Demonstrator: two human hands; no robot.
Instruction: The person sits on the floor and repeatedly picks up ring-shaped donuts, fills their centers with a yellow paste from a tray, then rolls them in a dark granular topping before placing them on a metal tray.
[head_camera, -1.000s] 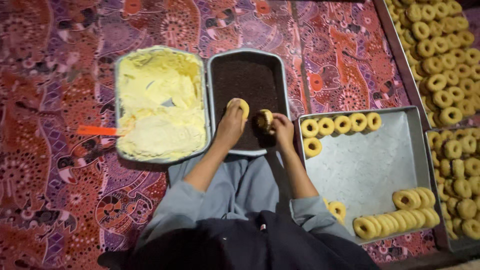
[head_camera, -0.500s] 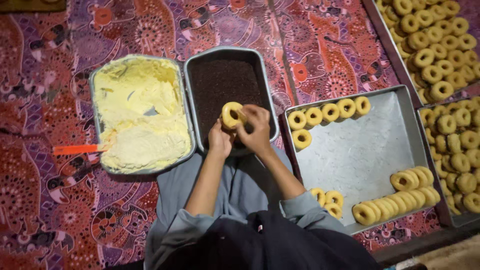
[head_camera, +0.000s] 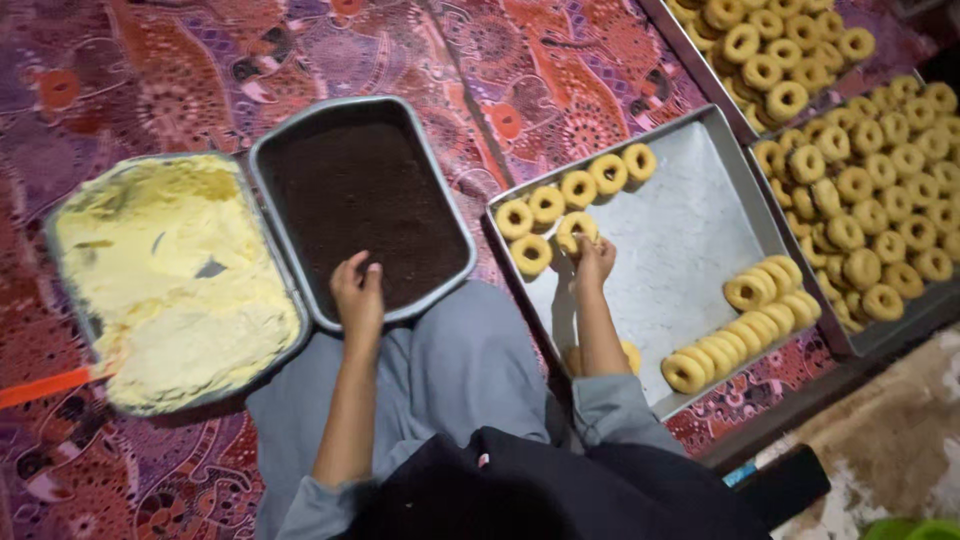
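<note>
While its fingertips pinch a ring-shaped cookie (head_camera: 577, 232) at frame centre, the right hand (head_camera: 594, 262) sets it beside others on the steel tray (head_camera: 690, 225). Left hand (head_camera: 358, 296), fingers together, rests on the dark-crumb tin (head_camera: 360, 200).

Warm, fairly dim indoor light from above, soft glare on the bare metal tray (head_camera: 690, 240), dark shadow at the lower right corner, slight overall softness, mild motion blur, muddy detail toward the edges
</note>
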